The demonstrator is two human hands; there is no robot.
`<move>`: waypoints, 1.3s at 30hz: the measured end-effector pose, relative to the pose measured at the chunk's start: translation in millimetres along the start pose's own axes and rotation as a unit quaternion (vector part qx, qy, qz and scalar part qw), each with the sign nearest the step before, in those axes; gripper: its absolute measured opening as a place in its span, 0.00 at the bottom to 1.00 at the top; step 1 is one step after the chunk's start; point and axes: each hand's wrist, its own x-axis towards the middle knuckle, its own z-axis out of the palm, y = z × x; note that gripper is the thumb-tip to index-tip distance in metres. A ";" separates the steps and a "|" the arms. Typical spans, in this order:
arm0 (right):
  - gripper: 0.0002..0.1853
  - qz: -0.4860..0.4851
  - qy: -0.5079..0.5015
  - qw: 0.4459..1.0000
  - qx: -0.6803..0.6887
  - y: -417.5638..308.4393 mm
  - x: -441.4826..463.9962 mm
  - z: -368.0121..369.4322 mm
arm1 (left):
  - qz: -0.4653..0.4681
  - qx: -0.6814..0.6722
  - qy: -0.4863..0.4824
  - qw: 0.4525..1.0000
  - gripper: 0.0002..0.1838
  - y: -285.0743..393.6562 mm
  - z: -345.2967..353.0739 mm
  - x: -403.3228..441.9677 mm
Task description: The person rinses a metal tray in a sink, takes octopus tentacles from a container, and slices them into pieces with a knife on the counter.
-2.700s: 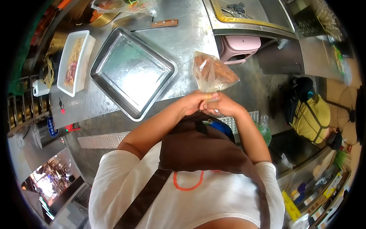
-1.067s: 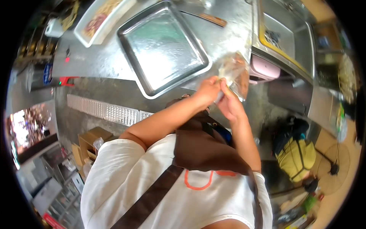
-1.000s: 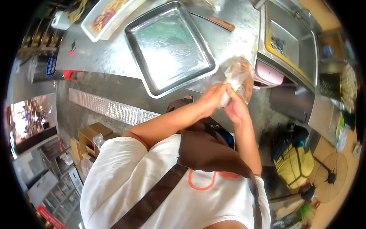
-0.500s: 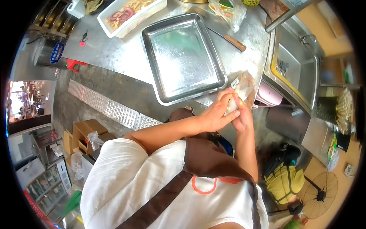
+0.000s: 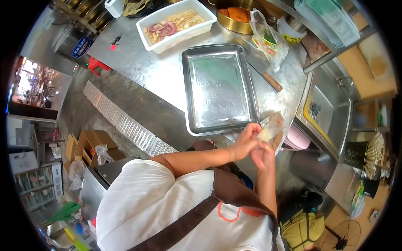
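A clear plastic bag (image 5: 274, 127) with brownish contents rests at the table's near right corner, its neck gathered toward me. My left hand (image 5: 244, 143) is closed, fingers pinching the bag's neck. Right beside it, my right hand (image 5: 263, 156) is also closed on the gathered plastic, its fingertips touching the left ones. A yellowish band-like strip shows at the neck, too small to make out surely. Just left of the bag lies a shiny rectangular metal tray (image 5: 222, 90), wet inside. A knife (image 5: 271, 80) with a wooden handle lies beyond the bag.
On the steel table (image 5: 138, 62) stand a white tub (image 5: 176, 39) of pale strips, a brass-coloured pot (image 5: 238, 26) and a bag of vegetables (image 5: 270, 44). A sink (image 5: 331, 106) is at right. Cardboard boxes (image 5: 95, 144) sit on the floor at left.
The view has shifted, so the table and tray appear lower and further right. Both hands stay at the bag's neck, their fingers now drawn more tightly together.
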 end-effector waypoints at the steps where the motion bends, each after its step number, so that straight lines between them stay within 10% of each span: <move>1: 0.33 -0.010 -0.010 1.000 0.000 -0.7 0.2 -2.1 | 0.023 0.092 -0.016 0.995 0.16 3.2 0.8 -0.1; 20: 0.41 0.044 -0.095 0.990 -0.096 -6.1 8.8 -9.3 | -0.173 -0.204 0.086 0.960 0.16 40.2 2.3 11.3; 27: 0.33 0.079 -0.137 0.983 0.094 2.3 14.3 -24.5 | -0.194 -0.347 0.166 0.903 0.11 31.3 -0.3 15.3; 32: 0.30 0.078 0.050 0.994 0.055 -8.1 22.5 23.2 | -0.143 -0.203 0.110 0.963 0.11 35.3 6.9 6.8; 39: 0.26 0.051 0.066 0.996 0.038 3.2 39.6 6.3 | 0.010 0.042 0.062 0.997 0.16 28.1 0.3 0.7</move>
